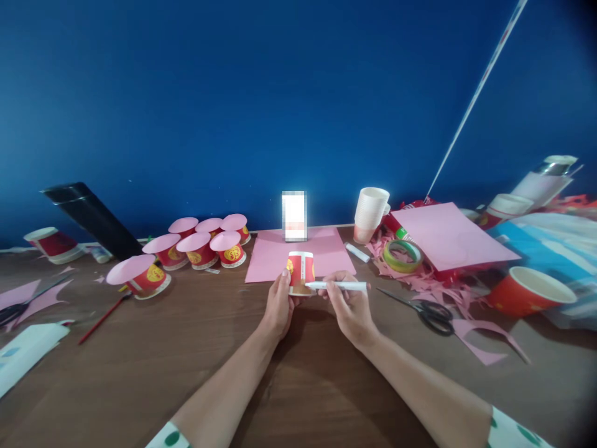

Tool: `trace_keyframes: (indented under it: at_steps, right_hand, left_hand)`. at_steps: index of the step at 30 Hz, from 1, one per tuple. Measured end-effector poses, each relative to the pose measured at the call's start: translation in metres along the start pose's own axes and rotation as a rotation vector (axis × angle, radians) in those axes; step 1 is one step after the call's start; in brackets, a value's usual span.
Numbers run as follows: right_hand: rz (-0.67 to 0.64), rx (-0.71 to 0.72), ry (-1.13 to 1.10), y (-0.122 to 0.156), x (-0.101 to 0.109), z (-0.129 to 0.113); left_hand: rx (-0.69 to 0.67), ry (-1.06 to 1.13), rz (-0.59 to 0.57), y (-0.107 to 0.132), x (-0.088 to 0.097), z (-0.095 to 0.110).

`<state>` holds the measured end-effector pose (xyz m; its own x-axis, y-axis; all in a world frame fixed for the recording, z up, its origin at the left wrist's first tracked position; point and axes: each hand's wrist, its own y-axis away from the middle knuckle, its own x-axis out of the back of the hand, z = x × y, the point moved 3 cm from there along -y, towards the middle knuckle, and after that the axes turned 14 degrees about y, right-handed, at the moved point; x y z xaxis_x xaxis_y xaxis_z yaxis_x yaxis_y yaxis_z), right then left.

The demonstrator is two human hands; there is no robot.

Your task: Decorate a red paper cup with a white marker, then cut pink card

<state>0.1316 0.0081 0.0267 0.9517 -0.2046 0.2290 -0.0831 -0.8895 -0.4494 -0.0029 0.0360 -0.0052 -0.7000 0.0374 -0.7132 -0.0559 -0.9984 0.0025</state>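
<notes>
My left hand (pixel 278 306) grips a red paper cup (pixel 301 264) with yellow print and a white band, from its left side and underneath. Between the fingers and thumb of my right hand (pixel 349 308) is a white marker (pixel 342 286), held level. Its tip points left and meets the lower part of the cup, or lies just in front of it; I cannot tell which. Behind the cup, pink paper (pixel 267 252) lies flat on the table. A small white cap-like piece (pixel 357 252) rests at the paper's right edge.
Several red cups topped with pink discs (pixel 193 241) stand at left, near a black flask (pixel 96 218) and a red brush (pixel 103 320). To the right are stacked white cups (pixel 370 214), green tape (pixel 401 256), scissors (pixel 433 316), pink scraps and an orange-red cup (pixel 517 298).
</notes>
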Motion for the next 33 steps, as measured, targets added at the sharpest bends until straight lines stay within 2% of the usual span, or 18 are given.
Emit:
trace_keyframes:
  at_steps: [6,12,17,23,33]
  right_hand:
    - [-0.005,-0.029,-0.030,0.0005,-0.0003,0.0009]
    - [-0.052,-0.002,0.050,0.0029,-0.0006,0.0012]
    - [-0.034,0.005,0.014,0.0025,-0.0001,-0.0006]
    - [-0.046,0.034,0.119,0.0029,0.0005,-0.0018]
    - [-0.055,0.005,0.076,0.0021,0.0005,-0.0002]
  left_hand:
    - [0.002,-0.002,-0.015,-0.0004,0.0011,-0.0007]
    - [-0.012,0.001,0.002,-0.0002,0.0007,-0.0005]
    - [-0.002,-0.004,-0.006,0.0002,-0.0001,-0.0003]
    - [-0.020,-0.015,-0.009,0.0000,0.0001,0.0000]
    - [-0.023,-0.012,0.007,-0.0003,0.0007,-0.0002]
